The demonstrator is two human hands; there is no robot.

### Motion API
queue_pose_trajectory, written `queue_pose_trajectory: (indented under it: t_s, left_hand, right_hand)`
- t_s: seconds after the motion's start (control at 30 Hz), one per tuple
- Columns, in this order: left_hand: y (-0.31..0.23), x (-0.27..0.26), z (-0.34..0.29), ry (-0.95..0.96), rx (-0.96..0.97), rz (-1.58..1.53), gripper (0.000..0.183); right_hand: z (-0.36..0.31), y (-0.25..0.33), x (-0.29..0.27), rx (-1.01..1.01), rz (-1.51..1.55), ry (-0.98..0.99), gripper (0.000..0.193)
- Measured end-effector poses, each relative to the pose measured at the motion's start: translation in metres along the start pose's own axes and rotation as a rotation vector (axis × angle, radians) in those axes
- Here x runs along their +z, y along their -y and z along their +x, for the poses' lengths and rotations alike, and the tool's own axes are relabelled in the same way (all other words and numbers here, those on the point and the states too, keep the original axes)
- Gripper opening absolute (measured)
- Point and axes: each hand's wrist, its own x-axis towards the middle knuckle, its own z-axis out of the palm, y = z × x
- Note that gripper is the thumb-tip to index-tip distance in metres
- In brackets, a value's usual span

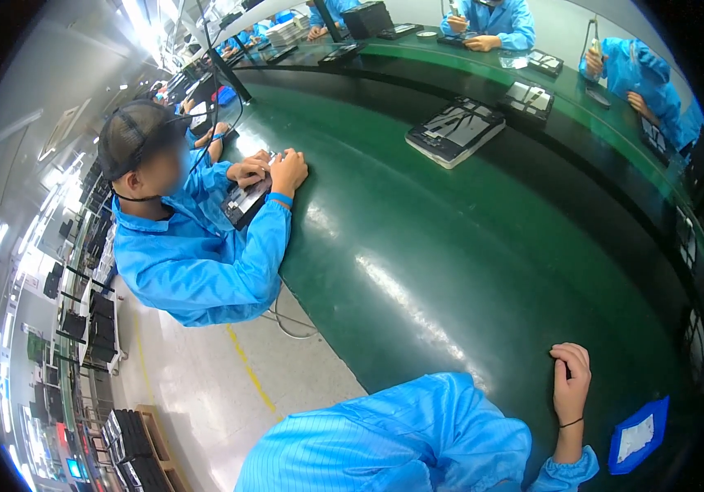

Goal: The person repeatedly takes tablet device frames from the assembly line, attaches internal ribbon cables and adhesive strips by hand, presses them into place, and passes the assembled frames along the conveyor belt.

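Note:
My right hand [571,381] rests on the green tabletop [417,295] near the front right, a thin dark band round its wrist. Its fingers bend loosely to the left, with a gap between them and the thumb, and nothing shows in it. Nearest to it lies a blue packet with a white face [638,435]. My blue left sleeve [417,418] bends at the table's near edge; the left hand is out of sight. Farther off on the table sits a dark flat device with an opened top and pale edge [457,131].
At my left a co-worker [212,238] in blue bends over an opened dark device [245,201], both hands on it. A dark belt [606,176] carrying similar devices [530,98] curves along the far and right sides. People in blue [495,25] work beyond it. Dark stacks [129,439] stand lower left.

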Motion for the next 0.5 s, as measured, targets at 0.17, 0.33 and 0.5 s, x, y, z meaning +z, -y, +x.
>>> queue_pose_trajectory:
  t_s: [0.17,0.33,0.5]
  left_hand:
    - [0.005,-0.007,0.009,-0.008,-0.018,0.004,0.038]
    - [0.007,-0.011,0.012,-0.018,-0.031,0.005,0.038]
    - [0.009,-0.01,0.016,-0.023,-0.039,0.006,0.039]
  right_hand:
    - [-0.006,-0.01,-0.008,0.004,-0.008,-0.002,0.014]
    - [-0.009,-0.016,-0.01,-0.004,-0.006,-0.002,0.014]
    - [-0.015,-0.02,-0.017,-0.012,-0.023,-0.01,0.013]
